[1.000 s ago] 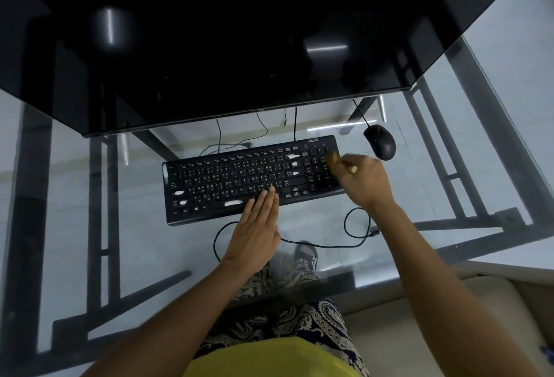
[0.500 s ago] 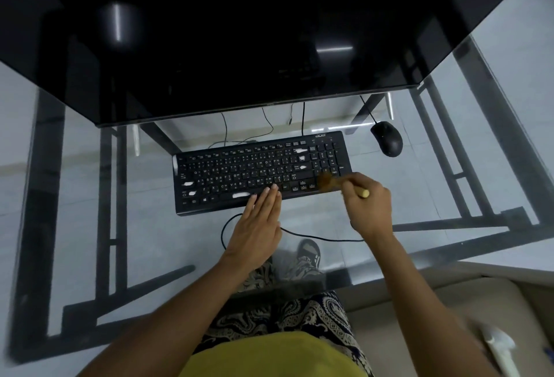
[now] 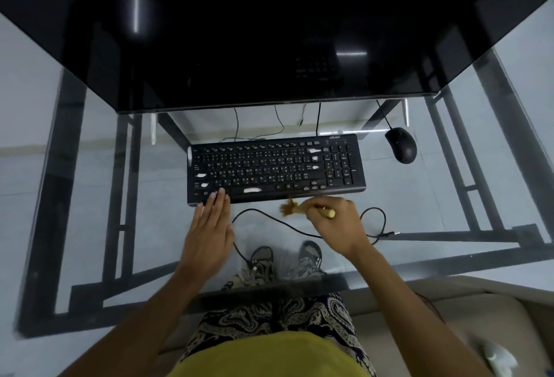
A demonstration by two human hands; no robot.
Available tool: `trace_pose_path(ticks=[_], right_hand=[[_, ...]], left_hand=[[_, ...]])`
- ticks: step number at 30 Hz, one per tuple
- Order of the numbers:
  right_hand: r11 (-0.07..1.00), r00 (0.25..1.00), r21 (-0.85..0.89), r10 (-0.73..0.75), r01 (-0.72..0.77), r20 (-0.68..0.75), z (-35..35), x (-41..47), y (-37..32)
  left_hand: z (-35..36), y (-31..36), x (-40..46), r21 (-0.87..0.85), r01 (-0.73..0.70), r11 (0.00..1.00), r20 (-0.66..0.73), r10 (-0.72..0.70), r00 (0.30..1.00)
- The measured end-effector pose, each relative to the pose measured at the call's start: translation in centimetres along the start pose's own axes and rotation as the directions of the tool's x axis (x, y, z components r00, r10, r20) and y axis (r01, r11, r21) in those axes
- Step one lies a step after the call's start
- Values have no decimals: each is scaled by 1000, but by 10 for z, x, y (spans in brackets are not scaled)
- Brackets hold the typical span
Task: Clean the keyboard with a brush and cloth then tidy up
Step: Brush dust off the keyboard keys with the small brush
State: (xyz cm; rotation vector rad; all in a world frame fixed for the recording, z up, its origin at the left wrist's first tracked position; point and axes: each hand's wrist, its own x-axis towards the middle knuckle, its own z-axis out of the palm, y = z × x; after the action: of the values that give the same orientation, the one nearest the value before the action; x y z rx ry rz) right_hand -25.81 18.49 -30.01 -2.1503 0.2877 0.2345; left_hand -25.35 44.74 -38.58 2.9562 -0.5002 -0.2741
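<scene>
A black keyboard (image 3: 275,167) with worn white patches on some keys lies on the glass desk (image 3: 419,196) below the monitor. My left hand (image 3: 209,232) rests flat, fingers together, with its fingertips on the keyboard's front left edge. My right hand (image 3: 338,223) grips a small wooden-handled brush (image 3: 295,208). The bristles point left and hover just in front of the keyboard's front edge, off the keys. No cloth can be made out for certain.
A large dark monitor (image 3: 269,32) overhangs the back of the desk. A black mouse (image 3: 401,144) sits right of the keyboard. A black cable (image 3: 371,223) loops in front of the keyboard. A pale object (image 3: 494,357) lies on the beige seat at lower right.
My right hand swept the brush from the number pad down and left, off the keyboard's front edge. My left hand slid left along the front edge. The view shifted.
</scene>
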Motion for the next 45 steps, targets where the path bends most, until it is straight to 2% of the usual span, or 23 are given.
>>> trace_pose_path(ticks=[2,4,6,8,9,11,13,14,16,18,21,23,24,28,30,32,34,37,38,39,42,43,45], right_hand=[[998,995,53,-36,41,-92,1,9,-7],[986,964,-88,-160,144,-212,-1,23,-11],[959,984,-241,-169,151,-55,-3,37,-15],[984,977,-176,-2,41,212,-5,44,-23],[993,971,-121,21,8,236,-5,45,-26],[993,997,-97,-66,69,38,-5,49,-27],[957,975,-245,-189,156,-115,-4,49,-24],[940,980,-295,-194,171,-49,-3,48,-24],[959,975,-267,-37,96,219,2,46,-26],[981,949,-192,35,27,313,2,44,-28],[986,997,-144,-81,82,16,1,51,-28],[975,969,-164,-175,146,-177,2,62,-27],[965,961,-201,-206,168,-183,3,67,-28],[983,985,-150,-86,108,151,6,85,-37],[990,998,-132,-38,43,39,2,93,-40],[935,977,-354,-82,7,-197,0,101,-39],[866,949,-500,-175,21,-262,7,99,-46],[916,953,-265,-283,302,110,26,90,-58],[938,940,-175,-259,300,221,30,87,-61],[945,948,-194,-215,262,235,31,88,-61],[834,977,-551,-148,39,-155,29,100,-59],[838,956,-543,-199,51,-217,30,100,-61],[921,965,-321,-254,222,-60,34,98,-70]], left_hand=[[2,-1,-1,6,-1,1000,-4,1,1000],[3,1,-2,-4,20,1000,-16,-20,1000],[3,2,-2,-17,34,999,-27,-35,999],[4,2,-2,-16,29,999,-39,-30,999],[5,3,-1,-12,24,1000,-45,-25,999],[6,3,-1,-18,25,1000,-51,-26,998],[7,3,0,-29,35,999,-65,-37,997],[8,3,-1,-30,37,999,-70,-39,997],[8,3,-2,-26,38,999,-75,-40,996],[9,2,-3,-34,37,999,-86,-40,995],[10,1,-4,-43,32,999,-88,-36,995],[10,2,-4,-48,34,998,-85,-38,996],[9,2,-4,-53,36,998,-84,-41,996],[8,2,-4,-60,32,998,-79,-37,996],[7,1,-3,-53,29,998,-81,-33,996],[7,0,-4,-42,29,999,-81,-32,996],[8,-1,-5,-27,33,999,-79,-35,996],[9,-1,-4,-24,40,999,-85,-42,996],[9,-1,-4,-24,39,999,-87,-41,995],[9,-1,-3,-20,38,999,-88,-40,995],[10,-2,-4,-22,39,999,-87,-41,995],[10,-2,-4,-25,43,999,-87,-45,995],[10,-4,-3,-34,57,998,-83,-59,995]])
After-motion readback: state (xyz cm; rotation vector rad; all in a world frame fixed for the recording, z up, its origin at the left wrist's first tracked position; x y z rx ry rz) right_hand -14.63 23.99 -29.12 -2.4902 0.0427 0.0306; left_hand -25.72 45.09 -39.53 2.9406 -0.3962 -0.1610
